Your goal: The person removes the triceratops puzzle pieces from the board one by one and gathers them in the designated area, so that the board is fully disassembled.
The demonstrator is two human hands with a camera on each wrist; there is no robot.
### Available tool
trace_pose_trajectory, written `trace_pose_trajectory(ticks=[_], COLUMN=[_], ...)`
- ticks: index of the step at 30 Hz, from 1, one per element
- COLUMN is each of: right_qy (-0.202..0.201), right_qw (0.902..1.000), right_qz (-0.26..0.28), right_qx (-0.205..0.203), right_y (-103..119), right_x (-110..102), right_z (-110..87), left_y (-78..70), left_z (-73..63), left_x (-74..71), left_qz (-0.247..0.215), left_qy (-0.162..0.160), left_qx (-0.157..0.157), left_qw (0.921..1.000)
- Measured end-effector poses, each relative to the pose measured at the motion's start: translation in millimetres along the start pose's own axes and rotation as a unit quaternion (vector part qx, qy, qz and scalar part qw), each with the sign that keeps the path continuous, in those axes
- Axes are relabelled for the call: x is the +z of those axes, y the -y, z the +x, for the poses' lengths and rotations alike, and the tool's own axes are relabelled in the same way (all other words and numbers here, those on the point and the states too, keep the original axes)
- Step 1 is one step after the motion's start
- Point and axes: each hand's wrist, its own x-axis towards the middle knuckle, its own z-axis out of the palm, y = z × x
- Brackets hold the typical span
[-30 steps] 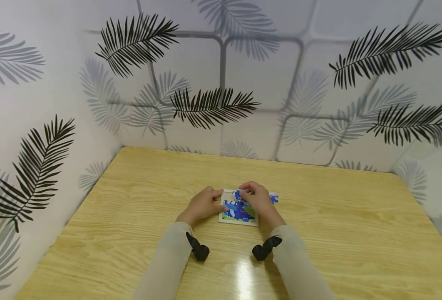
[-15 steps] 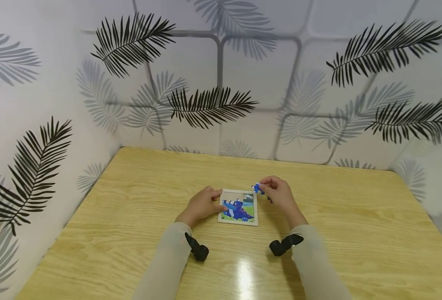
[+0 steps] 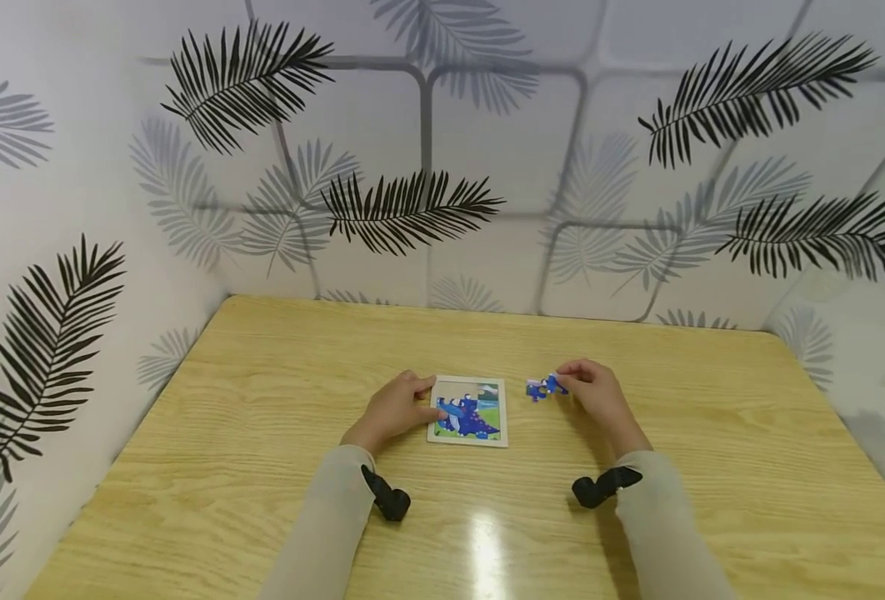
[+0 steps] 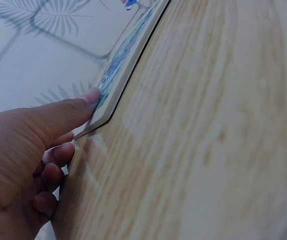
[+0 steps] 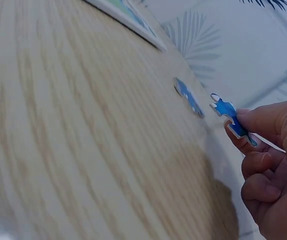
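Observation:
A square jigsaw puzzle board (image 3: 480, 442) with a pale frame and a blue dinosaur picture lies flat on the table. My left hand (image 3: 393, 408) grips its left side, thumb on top, as the left wrist view shows with the thumb (image 4: 66, 117) over the frame's edge. Its upper left part shows bare backing. To the right of the board, my right hand (image 3: 602, 398) pinches a blue puzzle piece (image 5: 229, 116) between thumb and index finger, raised off the table. Close by, a second blue puzzle piece (image 5: 187, 96) lies on the tabletop, left of the held one.
The wood-grain table (image 3: 322, 350) reaches back to a wall (image 3: 487, 125) patterned with feathery leaves. A side wall (image 3: 37, 208) rises at the left. Black wrist cameras (image 3: 390, 498) are strapped over both pale sleeves.
My right hand has moved right, carrying the blue puzzle piece from above the board to beside the loose piece. The board's upper area is uncovered. My left hand keeps its grip.

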Motion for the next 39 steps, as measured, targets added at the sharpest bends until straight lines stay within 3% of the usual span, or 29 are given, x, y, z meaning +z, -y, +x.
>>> trace_pose_trajectory(ticks=[6,18,27,39], right_qy=[0.004,0.006,-0.005,-0.011], right_qw=[0.9997,0.9995,0.9970,0.9971], right_qz=[-0.011,-0.024,-0.076,-0.069], right_qx=[0.023,0.021,0.014,0.031], right_y=[-5.9,-10.4,-10.0,-14.0], right_x=[-6.8,-8.7,-5.5,-4.4], right_z=[-1.8,0.9,3.3,2.8], left_y=[-0.8,-0.7,0.6,0.4], left_z=[-0.4,-2.1,-0.8,0.2], left_x=[0.3,-0.4,-0.7,0.2], left_qz=[0.003,0.001,-0.005,-0.006], left_qy=[0.002,0.005,-0.002,-0.001], left_qx=[-0.002,-0.004,0.002,0.004], left_qw=[1.0000,1.0000,1.0000,1.0000])
